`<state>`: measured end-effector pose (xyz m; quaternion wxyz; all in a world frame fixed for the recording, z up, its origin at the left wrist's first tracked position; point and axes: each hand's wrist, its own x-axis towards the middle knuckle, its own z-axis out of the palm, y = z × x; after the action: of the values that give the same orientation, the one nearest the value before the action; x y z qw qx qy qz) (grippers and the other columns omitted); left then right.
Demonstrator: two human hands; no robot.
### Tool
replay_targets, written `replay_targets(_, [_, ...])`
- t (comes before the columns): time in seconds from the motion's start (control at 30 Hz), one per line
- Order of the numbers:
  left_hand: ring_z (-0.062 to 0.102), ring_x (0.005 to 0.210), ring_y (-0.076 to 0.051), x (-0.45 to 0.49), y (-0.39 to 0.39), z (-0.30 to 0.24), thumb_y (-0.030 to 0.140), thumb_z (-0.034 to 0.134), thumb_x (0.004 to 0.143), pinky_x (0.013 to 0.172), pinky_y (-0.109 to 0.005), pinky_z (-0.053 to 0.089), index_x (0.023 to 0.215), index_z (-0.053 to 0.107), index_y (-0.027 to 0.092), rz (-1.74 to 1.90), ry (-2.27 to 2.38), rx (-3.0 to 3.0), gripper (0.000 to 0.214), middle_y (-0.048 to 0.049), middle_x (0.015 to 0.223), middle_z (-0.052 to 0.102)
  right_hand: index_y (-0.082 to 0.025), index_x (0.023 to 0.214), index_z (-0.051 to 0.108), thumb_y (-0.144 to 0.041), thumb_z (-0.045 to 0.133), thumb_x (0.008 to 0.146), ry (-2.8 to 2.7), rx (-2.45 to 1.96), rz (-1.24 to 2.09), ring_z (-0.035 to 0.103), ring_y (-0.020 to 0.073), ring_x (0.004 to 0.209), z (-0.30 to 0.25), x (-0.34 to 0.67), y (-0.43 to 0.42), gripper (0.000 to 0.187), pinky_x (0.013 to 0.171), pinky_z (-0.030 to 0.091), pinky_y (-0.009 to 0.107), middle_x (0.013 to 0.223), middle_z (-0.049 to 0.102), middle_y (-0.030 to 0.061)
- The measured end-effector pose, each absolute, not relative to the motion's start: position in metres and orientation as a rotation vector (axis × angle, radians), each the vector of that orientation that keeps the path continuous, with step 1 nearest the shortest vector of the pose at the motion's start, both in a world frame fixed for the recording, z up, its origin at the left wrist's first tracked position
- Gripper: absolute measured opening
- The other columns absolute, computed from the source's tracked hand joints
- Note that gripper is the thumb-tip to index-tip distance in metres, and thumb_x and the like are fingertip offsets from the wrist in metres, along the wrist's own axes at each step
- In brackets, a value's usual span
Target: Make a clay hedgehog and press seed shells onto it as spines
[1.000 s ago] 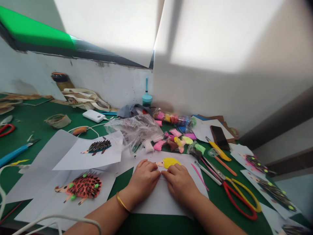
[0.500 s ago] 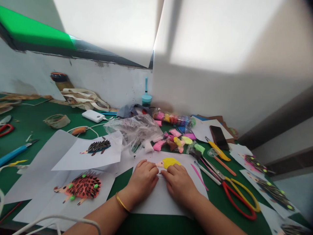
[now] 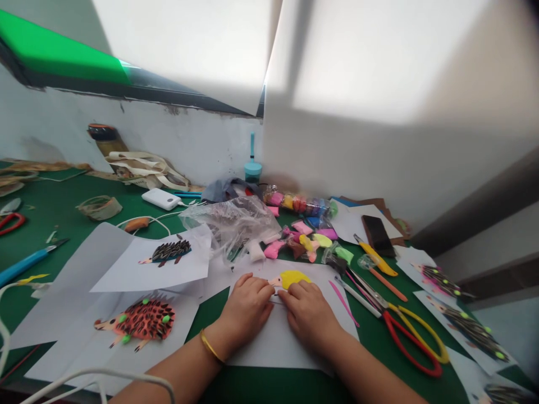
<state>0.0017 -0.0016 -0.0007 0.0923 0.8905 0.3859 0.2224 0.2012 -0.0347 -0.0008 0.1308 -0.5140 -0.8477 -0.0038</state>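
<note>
On a white sheet of paper [image 3: 282, 350] lies a hedgehog shape of yellow clay [image 3: 293, 278] with a pale pointed snout and a dark eye. My left hand [image 3: 249, 300], with a gold bangle at the wrist, rests just left of the snout, its fingers curled. My right hand [image 3: 310, 311] is bent over the lower edge of the yellow body. The fingertips of both hands nearly meet below the snout, closed on the paper's surface. Whatever is between them is hidden or too small to make out. A thin pink modelling tool [image 3: 344, 303] lies to the right.
Scissors [image 3: 415, 336], a white pen [image 3: 357, 297] and a yellow cutter [image 3: 377, 255] lie right of the sheet. Behind it are bagged clay pieces [image 3: 301, 238] and a crumpled plastic bag [image 3: 236, 224]. A red clay hedgehog [image 3: 143, 320] lies on paper at left; a white cable [image 3: 109, 373] crosses the front.
</note>
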Motion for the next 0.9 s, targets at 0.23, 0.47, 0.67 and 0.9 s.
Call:
replay_targets(0.23, [0.059,0.100,-0.022,0.0022,-0.0024,0.0006,0.014,0.059,0.081,0.106,-0.046,0.034,0.098,0.061,0.023,0.650,1.155,2.651,0.019,-0.0029,0.103,0.067,-0.021,0.117,0.064,-0.018,0.060,0.084,-2.482,-1.488,-0.005,0.047,0.0220,0.090,0.0003,0.2000,-0.0342,0.033,0.081,0.032,0.036,0.094,0.063,0.0060])
replay_targets(0.47, [0.059,0.101,-0.021,0.0019,-0.0030,0.0008,0.015,0.060,0.081,0.107,-0.046,0.033,0.097,0.061,0.022,0.630,1.163,2.645,0.018,-0.0025,0.103,0.066,-0.021,0.119,0.064,-0.018,0.060,0.084,-2.478,-1.483,-0.007,0.047,0.0215,0.089,-0.0005,0.1994,-0.0350,0.035,0.081,0.032,0.036,0.093,0.064,0.0061])
replay_targets(0.67, [0.058,0.101,-0.022,0.0017,-0.0022,0.0003,0.015,0.060,0.082,0.107,-0.046,0.032,0.099,0.062,0.023,0.652,1.157,2.625,0.019,-0.0026,0.103,0.066,-0.022,0.119,0.064,-0.017,0.060,0.084,-2.476,-1.480,-0.020,0.048,0.0216,0.089,-0.0012,0.2013,-0.0361,0.035,0.081,0.032,0.036,0.093,0.064,0.0063])
replay_targets(0.9, [0.058,0.099,-0.021,0.0018,-0.0022,0.0019,0.017,0.057,0.086,0.105,-0.047,0.033,0.110,0.064,0.029,0.670,1.136,2.658,0.028,-0.0025,0.102,0.065,-0.022,0.122,0.063,-0.016,0.060,0.084,-2.488,-1.484,0.025,0.048,0.0218,0.089,0.0007,0.2045,-0.0362,0.038,0.080,0.033,0.036,0.093,0.063,0.0064])
